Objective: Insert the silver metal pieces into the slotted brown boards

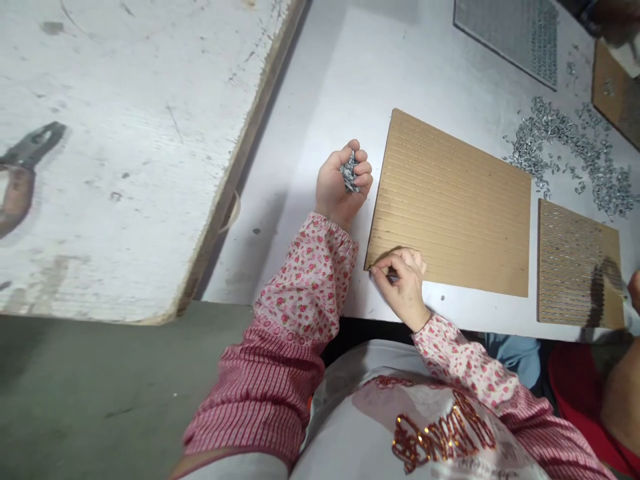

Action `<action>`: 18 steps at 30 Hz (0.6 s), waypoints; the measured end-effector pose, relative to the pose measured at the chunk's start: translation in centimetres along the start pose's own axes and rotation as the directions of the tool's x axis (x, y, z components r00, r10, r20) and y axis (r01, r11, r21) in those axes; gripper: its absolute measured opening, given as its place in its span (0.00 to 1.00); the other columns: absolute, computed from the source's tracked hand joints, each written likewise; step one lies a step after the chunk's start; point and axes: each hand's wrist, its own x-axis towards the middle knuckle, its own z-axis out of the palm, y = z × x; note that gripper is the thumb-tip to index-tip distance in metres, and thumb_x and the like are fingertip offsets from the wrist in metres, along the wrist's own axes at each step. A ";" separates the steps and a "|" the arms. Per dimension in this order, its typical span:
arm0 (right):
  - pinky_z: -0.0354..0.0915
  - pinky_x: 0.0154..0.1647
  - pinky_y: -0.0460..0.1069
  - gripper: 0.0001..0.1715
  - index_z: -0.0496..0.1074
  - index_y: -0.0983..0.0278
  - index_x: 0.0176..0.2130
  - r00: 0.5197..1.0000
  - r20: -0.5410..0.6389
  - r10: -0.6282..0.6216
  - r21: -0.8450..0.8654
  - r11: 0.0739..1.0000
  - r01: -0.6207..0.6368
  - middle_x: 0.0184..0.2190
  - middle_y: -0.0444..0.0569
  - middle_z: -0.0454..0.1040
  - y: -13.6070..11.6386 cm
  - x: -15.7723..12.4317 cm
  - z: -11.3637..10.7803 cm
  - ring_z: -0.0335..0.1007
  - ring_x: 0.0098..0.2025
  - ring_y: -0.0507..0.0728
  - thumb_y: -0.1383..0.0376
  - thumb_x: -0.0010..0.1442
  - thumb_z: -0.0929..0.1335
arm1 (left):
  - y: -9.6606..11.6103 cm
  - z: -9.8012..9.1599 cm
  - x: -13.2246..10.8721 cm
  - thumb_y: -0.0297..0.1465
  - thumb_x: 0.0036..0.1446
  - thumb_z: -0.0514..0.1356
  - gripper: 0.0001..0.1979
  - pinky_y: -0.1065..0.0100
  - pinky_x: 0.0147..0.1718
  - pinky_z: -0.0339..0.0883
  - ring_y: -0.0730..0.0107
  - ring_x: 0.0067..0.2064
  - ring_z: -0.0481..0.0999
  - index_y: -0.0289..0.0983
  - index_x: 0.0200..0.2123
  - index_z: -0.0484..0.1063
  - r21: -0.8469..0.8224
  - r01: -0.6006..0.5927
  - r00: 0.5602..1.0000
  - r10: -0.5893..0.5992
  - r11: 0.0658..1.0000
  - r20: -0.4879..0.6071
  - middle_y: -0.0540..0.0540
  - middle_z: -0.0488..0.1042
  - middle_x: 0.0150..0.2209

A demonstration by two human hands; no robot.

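Note:
My left hand (344,177) is turned palm up beside the left edge of the board, its fingers curled round a heap of small silvery metal pieces (350,172). A brown ridged cardboard board (455,207) lies flat on the white table in front of me. At its near left corner my right hand (401,280) is closed in a pinch, thumb and forefinger touching the board. Whatever sits between those fingertips is too small to make out. Both forearms wear flowered sleeve covers.
Loose silvery pieces (550,133) are scattered beyond the board's right side. A second ridged board (570,267), with rows of pieces, lies right, near another person's arm (620,407). A grey board (510,33) lies farther back. Pliers (37,150) rest on a worn white board (125,167) at left.

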 end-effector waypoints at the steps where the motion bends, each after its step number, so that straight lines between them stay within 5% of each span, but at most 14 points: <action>1: 0.51 0.46 0.55 0.08 0.73 0.61 0.29 1.000 -0.002 -0.001 0.004 1.000 0.001 0.32 0.46 0.70 0.0 0.0 0.0 0.61 0.43 0.58 0.61 0.59 0.70 | 0.0 0.0 0.0 0.29 0.64 0.51 0.09 0.77 0.15 0.52 0.81 0.18 0.60 0.39 0.36 0.72 0.000 0.006 1.000 -0.006 1.000 0.006 0.51 0.67 0.23; 18: 0.52 0.44 0.54 0.10 0.70 0.61 0.27 0.999 0.051 -0.009 -0.013 1.000 0.010 0.30 0.46 0.70 0.2 0.5 -0.4 0.61 0.42 0.58 0.61 0.58 0.70 | -0.8 0.6 -0.7 0.23 0.63 0.49 0.12 0.80 0.16 0.55 0.83 0.19 0.63 0.36 0.30 0.69 -0.069 0.120 0.991 -0.116 0.990 0.059 0.52 0.65 0.22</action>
